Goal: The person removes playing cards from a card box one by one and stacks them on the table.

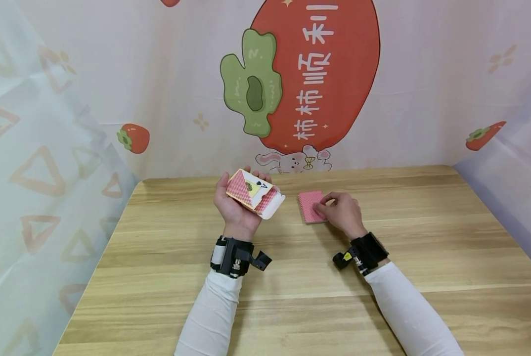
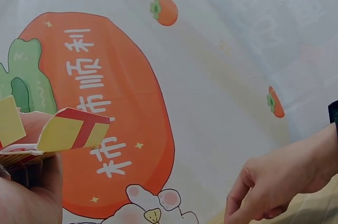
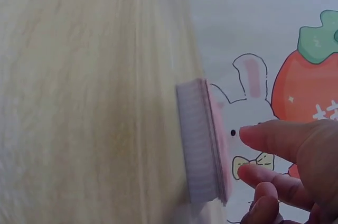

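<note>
On my upturned left hand (image 1: 238,211) lies a playing-card box (image 1: 253,190), held between the thumb and the fingers. It has a red-checked and white front with an ace printed on it. Its flap (image 2: 68,130) stands open toward the right. On the table to the right, a deck of playing cards (image 1: 308,206) lies in a neat stack, red patterned backs up. My right hand (image 1: 343,212) is just over the deck's right side. In the right wrist view, its thumb (image 3: 274,137) and forefinger are a little apart and clear of the deck (image 3: 199,145).
The wooden table (image 1: 292,296) runs back to a pale cloth backdrop (image 1: 181,89) printed with a big persimmon and a rabbit. Black camera straps (image 1: 233,257) sit on both wrists. White sleeves (image 1: 212,311) cover the forearms.
</note>
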`<state>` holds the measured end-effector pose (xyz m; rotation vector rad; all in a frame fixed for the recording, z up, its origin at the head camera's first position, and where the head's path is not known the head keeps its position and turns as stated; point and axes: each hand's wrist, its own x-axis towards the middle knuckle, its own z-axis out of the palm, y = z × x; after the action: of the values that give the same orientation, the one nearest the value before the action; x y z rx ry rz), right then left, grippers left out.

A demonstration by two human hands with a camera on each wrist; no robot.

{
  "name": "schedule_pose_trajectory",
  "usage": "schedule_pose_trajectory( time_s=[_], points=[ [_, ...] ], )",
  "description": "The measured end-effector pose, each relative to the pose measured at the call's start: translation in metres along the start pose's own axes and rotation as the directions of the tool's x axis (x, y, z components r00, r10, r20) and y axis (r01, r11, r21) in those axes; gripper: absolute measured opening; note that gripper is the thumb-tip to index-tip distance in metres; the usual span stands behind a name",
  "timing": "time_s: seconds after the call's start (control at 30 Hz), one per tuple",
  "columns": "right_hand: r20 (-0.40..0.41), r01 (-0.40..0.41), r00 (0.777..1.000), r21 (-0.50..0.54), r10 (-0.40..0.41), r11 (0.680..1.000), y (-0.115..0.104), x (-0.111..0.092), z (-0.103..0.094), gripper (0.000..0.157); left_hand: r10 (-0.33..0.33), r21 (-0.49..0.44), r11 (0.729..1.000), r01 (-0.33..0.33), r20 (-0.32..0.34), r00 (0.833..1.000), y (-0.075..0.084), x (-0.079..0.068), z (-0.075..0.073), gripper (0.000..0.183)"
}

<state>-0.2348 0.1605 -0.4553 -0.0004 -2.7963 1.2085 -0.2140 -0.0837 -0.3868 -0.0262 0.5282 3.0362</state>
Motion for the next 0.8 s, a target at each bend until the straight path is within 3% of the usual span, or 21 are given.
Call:
schedule_pose_trajectory(
  time_s=[0.3, 0.43, 0.53, 0.67, 0.8],
  points=[
    [0.006, 0.103, 0.994, 0.150, -0.105, 0.983, -0.021, -0.007, -0.008, 0.020, -0.007, 0.015, 1.000, 0.007, 0.019, 1.000, -0.003, 0.000, 0.000, 0.048],
    [0.041, 0.093, 0.993, 0.315, -0.111, 0.945, -0.038, -0.014, -0.014, 0.020, -0.007, 0.016, 1.000, 0.006, 0.026, 1.000, -0.004, 0.000, 0.000, 0.048],
    [0.103, 0.046, 0.989, 0.484, -0.109, 0.874, -0.052, -0.021, -0.019, 0.025, -0.003, 0.011, 1.000, 0.003, 0.017, 1.000, -0.004, 0.000, 0.000, 0.047],
    [0.213, -0.070, 0.972, 0.675, -0.103, 0.735, -0.069, -0.031, -0.023, 0.028, -0.004, 0.007, 1.000, 0.004, -0.001, 1.000, -0.006, 0.000, 0.001, 0.048],
    [0.307, -0.181, 0.946, 0.761, -0.101, 0.624, -0.082, -0.041, -0.023, 0.025, 0.005, 0.039, 0.999, -0.006, 0.013, 1.000, -0.008, -0.001, 0.001, 0.046]
  ],
)
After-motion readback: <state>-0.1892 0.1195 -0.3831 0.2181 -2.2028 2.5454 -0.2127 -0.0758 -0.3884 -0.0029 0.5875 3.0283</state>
